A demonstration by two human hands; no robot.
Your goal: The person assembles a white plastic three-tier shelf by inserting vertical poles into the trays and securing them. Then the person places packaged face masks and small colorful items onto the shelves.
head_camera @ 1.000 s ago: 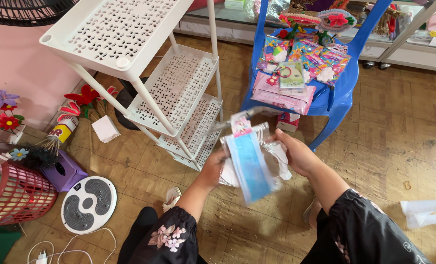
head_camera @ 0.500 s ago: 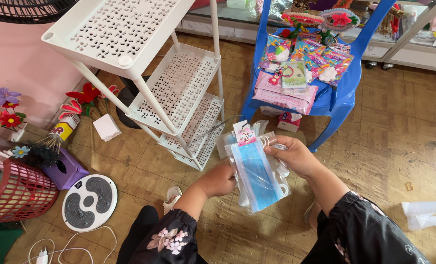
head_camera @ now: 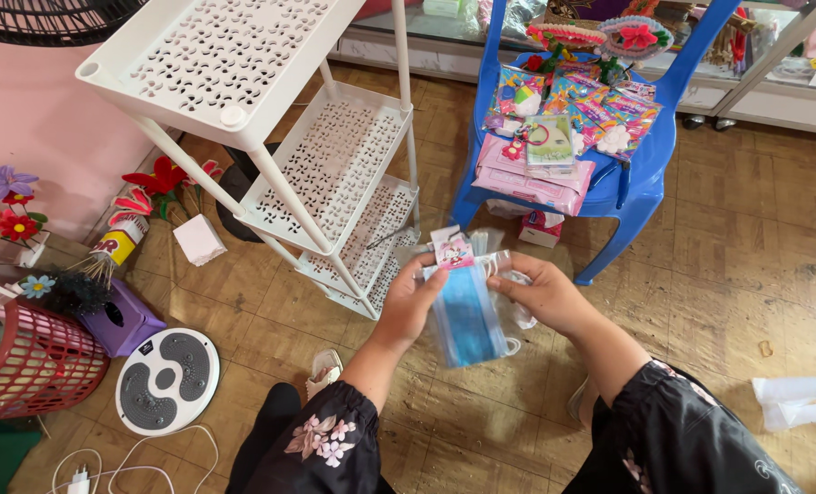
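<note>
We hold a clear packet of blue face masks (head_camera: 465,313) up in front of us, above the tiled floor (head_camera: 719,274), just off the lower corner of the white perforated shelf rack (head_camera: 325,165). Our left hand (head_camera: 410,306) grips the packet's left edge, fingers (head_camera: 426,277) curled shut around it near the top. Our right hand (head_camera: 540,295) pinches the right edge near the top, fingers closed on the plastic and on more crumpled clear wrapping behind it. A small pink card header (head_camera: 451,249) sticks up from the packet's top. Beyond our hands, a blue plastic chair (head_camera: 641,187) carries colourful packets on its seat. At the floor's left edge sit a red basket (head_camera: 33,366) and a round grey-and-white disc (head_camera: 165,380).
</note>
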